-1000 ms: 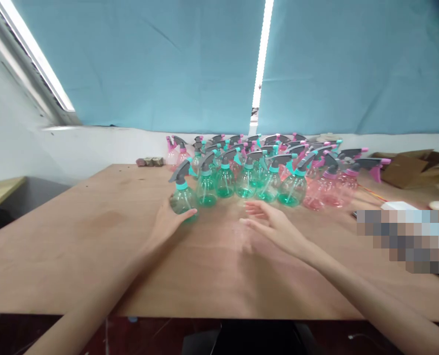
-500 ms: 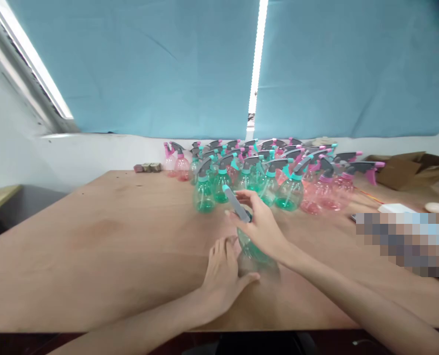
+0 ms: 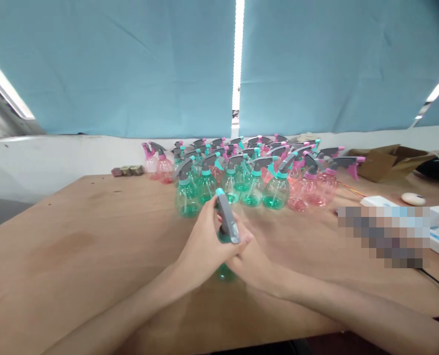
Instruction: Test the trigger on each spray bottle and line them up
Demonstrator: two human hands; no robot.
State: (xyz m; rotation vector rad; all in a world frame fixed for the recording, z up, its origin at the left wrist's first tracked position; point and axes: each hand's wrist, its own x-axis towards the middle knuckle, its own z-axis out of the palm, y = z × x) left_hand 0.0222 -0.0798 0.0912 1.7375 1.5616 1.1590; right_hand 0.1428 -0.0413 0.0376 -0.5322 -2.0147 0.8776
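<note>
A green spray bottle with a grey and teal trigger head stands on the wooden table in front of me. My left hand is closed around its neck and head from the left. My right hand wraps the bottle's body from the right, so most of the bottle is hidden. Behind them stands a crowd of several green spray bottles and several pink spray bottles.
A torn cardboard box lies at the back right. A white box, a small round white object and a black cable are on the right. Small brown blocks sit by the wall. Blue curtains hang behind.
The left hand drew one green bottle out of the group toward me. The right hand took hold of it, and now both hands close around it nearer the table's front.
</note>
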